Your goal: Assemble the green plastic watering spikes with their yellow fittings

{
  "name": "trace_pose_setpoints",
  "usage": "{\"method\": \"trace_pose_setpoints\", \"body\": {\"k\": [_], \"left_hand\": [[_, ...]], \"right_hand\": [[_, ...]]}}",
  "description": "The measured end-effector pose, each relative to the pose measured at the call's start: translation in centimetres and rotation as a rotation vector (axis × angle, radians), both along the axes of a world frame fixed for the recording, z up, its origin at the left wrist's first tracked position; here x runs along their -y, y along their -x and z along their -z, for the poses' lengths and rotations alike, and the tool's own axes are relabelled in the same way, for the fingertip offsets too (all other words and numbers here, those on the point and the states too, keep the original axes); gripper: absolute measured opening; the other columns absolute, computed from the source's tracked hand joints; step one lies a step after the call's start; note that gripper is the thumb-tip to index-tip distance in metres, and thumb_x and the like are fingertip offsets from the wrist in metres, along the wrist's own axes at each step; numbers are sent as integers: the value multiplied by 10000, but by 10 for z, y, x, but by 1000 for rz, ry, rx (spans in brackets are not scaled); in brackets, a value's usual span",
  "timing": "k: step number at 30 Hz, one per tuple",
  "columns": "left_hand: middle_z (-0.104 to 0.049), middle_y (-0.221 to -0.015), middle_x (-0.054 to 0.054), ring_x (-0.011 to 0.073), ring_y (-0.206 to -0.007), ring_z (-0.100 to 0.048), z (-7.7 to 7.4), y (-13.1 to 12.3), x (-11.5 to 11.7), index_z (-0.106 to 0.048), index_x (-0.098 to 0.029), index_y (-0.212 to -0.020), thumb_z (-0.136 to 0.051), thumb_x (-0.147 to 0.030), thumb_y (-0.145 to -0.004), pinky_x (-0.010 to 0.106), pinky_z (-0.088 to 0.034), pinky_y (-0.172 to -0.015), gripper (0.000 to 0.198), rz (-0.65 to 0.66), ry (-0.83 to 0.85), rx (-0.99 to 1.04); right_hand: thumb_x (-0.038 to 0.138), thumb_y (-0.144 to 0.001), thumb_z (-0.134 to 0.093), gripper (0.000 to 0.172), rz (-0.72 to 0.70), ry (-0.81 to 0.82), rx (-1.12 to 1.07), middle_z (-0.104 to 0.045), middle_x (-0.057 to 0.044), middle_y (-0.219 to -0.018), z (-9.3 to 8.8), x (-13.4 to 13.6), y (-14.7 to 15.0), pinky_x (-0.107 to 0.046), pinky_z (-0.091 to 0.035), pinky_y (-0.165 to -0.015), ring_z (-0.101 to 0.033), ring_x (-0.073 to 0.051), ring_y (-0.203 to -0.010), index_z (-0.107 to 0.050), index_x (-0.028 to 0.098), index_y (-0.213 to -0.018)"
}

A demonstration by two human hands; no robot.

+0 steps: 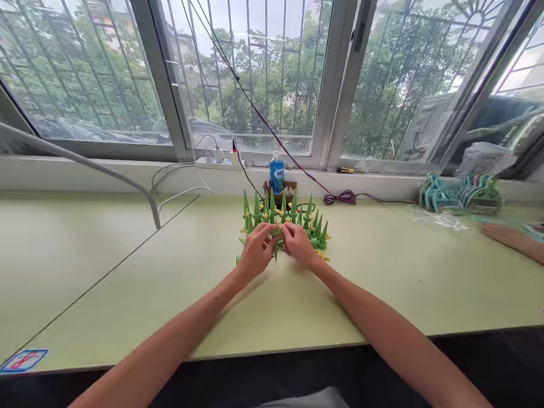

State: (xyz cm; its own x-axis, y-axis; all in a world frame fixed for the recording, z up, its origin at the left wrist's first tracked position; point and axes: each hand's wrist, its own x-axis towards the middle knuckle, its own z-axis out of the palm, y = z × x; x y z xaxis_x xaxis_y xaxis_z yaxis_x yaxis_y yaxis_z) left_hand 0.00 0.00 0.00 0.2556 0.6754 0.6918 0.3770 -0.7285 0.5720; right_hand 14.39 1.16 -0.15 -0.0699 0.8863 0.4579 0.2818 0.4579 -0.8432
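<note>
A cluster of green cone-shaped plastic spikes (293,214) with small yellow parts stands upright on the pale green table (382,272), just beyond my hands. My left hand (256,252) and my right hand (298,243) meet in front of the cluster, fingers curled together around one green spike piece (276,241) whose tip points down between them. Both hands pinch this piece; its details are mostly hidden by the fingers.
A blue bottle (276,174) stands on the sill behind the cluster, with cables (340,198) and a power strip (219,159) nearby. Teal plastic items (461,194) lie at the right, near another person's hand (508,237). A grey tube (85,164) arches over the left table.
</note>
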Motion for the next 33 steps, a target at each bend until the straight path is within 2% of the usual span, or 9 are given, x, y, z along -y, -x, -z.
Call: {"method": "trace_pose_setpoints", "body": {"k": [5, 8, 10, 13, 17, 21, 27, 33], "left_hand": [[-553, -1014, 48, 78, -608, -555, -4, -7, 7, -557, -220, -1049, -537, -306, -899, 182, -471, -457, 175, -21, 113, 54], [-521, -1044, 58, 89, -608, -573, -9, -11, 11, -479, -239, -1141, -552, -423, -885, 197, -491, -420, 324, -28, 254, 166], [-517, -1015, 46, 99, -608, -591, -11, -12, 11, -451, -236, -1121, -563, -485, -867, 214, -509, -422, 372, -23, 320, 257], [-531, -844, 11, 115, -564, -589, -13, -11, 9, -476, -202, -949, -548, -558, -853, 232, -500, -411, 375, -1, 422, 377], [-472, -555, -2, 130, -460, -530, -14, -9, 6, -495, -164, -641, -457, -648, -857, 247, -443, -386, 531, 111, 717, 432], [-499, -530, 22, 129, -442, -524, -15, -7, 6, -528, -146, -573, -437, -681, -845, 250, -420, -398, 607, 200, 964, 494], [-535, -570, 35, 137, -473, -544, -16, -5, 5, -560, -139, -609, -471, -661, -842, 251, -420, -421, 579, 294, 1100, 579], [-552, -608, 45, 143, -487, -549, -18, -3, 5, -557, -140, -601, -501, -637, -839, 261, -423, -423, 555, 334, 1144, 627]], "right_hand": [[420, -934, -429, 341, 29, -38, -34, -376, 57, -469, -2, 2, 0, -255, -271, -492, -360, -118, -456, -410, 218, -660], [440, -947, -418, 350, 64, -63, -70, -386, 54, -487, -3, 3, -1, -253, -274, -493, -365, -118, -463, -395, 222, -675], [458, -955, -402, 357, 83, -75, -85, -390, 50, -502, -3, 3, -2, -254, -274, -492, -367, -119, -469, -393, 223, -687], [476, -960, -387, 366, 102, -98, -89, -389, 45, -523, -3, 3, -2, -254, -274, -496, -366, -120, -483, -389, 223, -696], [451, -967, -386, 357, 88, -153, -28, -376, 44, -553, -4, 6, -2, -251, -271, -516, -350, -117, -513, -396, 217, -698], [403, -967, -401, 342, 55, -222, 27, -365, 47, -579, -7, 9, -1, -249, -267, -538, -331, -108, -537, -395, 208, -686], [371, -964, -408, 319, 28, -236, 29, -378, 48, -582, -6, 8, -2, -249, -269, -545, -329, -106, -543, -411, 205, -692], [368, -963, -400, 317, 3, -246, 31, -367, 48, -592, -5, 8, -2, -246, -269, -541, -321, -105, -545, -389, 206, -691]]}}
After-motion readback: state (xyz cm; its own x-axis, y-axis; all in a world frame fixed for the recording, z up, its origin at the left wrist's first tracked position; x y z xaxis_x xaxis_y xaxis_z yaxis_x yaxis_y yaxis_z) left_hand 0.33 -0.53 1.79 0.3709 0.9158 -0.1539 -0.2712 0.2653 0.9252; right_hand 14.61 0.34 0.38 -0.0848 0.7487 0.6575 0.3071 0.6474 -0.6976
